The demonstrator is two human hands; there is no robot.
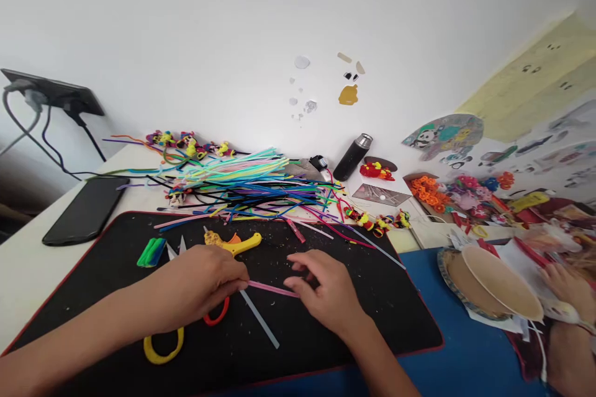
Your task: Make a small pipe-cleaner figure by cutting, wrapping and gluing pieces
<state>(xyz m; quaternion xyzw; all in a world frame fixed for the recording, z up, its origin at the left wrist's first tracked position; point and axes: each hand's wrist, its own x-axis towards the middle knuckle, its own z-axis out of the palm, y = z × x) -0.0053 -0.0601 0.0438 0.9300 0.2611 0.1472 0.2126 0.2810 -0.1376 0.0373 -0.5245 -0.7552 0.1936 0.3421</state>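
Observation:
My left hand is closed in a pinch on one end of a pink pipe cleaner. The pipe cleaner stretches right to my right hand, whose thumb and index finger are apart; whether its hidden fingers touch the strip I cannot tell. Beneath my left wrist lie scissors, with a yellow loop, a red loop and blades pointing away. A pale translucent stick lies just below the pipe cleaner. Beyond my left hand is a yellow glue gun, with a green and blue fuzzy bundle to its left.
A black mat covers the work area. Behind it lies a heap of coloured pipe cleaners with small figures. A phone is left, a black flask at the back. At right, another person's hand is near a round tray.

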